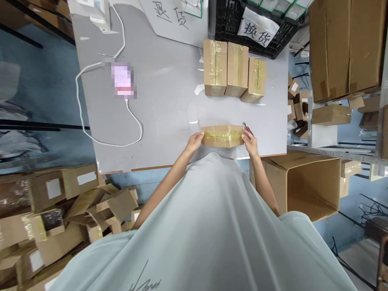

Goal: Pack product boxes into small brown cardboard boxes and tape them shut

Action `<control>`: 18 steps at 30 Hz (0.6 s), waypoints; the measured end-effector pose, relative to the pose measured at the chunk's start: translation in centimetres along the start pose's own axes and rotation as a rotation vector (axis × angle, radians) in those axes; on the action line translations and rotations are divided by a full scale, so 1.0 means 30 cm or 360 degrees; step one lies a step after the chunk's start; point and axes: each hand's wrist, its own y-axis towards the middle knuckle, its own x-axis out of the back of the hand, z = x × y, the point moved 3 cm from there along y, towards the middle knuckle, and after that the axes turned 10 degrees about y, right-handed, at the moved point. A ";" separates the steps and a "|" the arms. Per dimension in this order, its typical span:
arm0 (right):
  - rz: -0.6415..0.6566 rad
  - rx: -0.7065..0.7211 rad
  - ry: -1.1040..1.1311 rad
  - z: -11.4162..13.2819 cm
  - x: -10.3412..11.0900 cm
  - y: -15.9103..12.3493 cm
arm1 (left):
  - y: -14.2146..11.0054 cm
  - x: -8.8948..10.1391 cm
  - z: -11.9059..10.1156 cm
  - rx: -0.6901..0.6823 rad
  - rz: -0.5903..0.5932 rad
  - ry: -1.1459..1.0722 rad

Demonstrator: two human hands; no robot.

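A small cardboard box (pixel 222 136) with yellowish clear tape along its top lies near the front edge of the table. At its left end, the fingers of my left hand (pixel 195 142) are closed on the cardboard. My right hand (pixel 250 144) grips the opposite end. A slim utility knife (pixel 247 128) with red and dark parts sticks out above the right fingers, apparently held in the same hand; its lower part is hidden. Behind are three taped cardboard boxes (pixel 216 68) side by side.
The grey table (pixel 163 101) carries a phone (pixel 122 80) on a white cable and a power strip (pixel 98 14). At the back stand a white labelled board (pixel 177 20) and a black crate (pixel 273 50). A large open carton (pixel 312 186) sits at right; boxes (pixel 106 206) pile up lower left.
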 end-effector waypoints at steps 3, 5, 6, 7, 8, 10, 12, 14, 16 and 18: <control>-0.0006 -0.0017 0.0020 -0.019 0.014 -0.015 | -0.015 -0.029 -0.021 0.0033 0.0092 -0.0027; 0.0034 -0.0071 0.0049 -0.033 0.003 -0.028 | -0.029 -0.031 -0.030 0.0024 0.0094 -0.0041; 0.0067 -0.0100 0.0070 -0.039 -0.007 -0.033 | -0.037 -0.025 -0.032 0.0021 0.0081 -0.0038; 0.0094 -0.0130 0.0092 -0.047 -0.017 -0.036 | -0.046 -0.017 -0.032 0.0023 0.0066 -0.0027; 0.0107 -0.0161 0.0117 -0.056 -0.028 -0.036 | -0.055 -0.008 -0.031 0.0034 0.0055 -0.0010; 0.0106 -0.0207 0.0180 -0.077 -0.045 -0.026 | -0.074 0.012 -0.025 0.0065 0.0060 0.0021; 0.0084 -0.0228 0.0242 -0.103 -0.057 -0.004 | -0.091 0.025 -0.022 0.0077 0.0079 0.0041; 0.0081 -0.0221 0.0284 -0.128 -0.062 0.024 | -0.102 0.029 -0.024 0.0068 0.0083 0.0062; 0.0105 -0.0239 0.0277 -0.153 -0.060 0.049 | -0.104 0.023 -0.031 0.0056 0.0079 0.0095; 0.0160 -0.0283 0.0240 -0.174 -0.052 0.070 | -0.092 0.013 -0.042 0.0056 0.0086 0.0155</control>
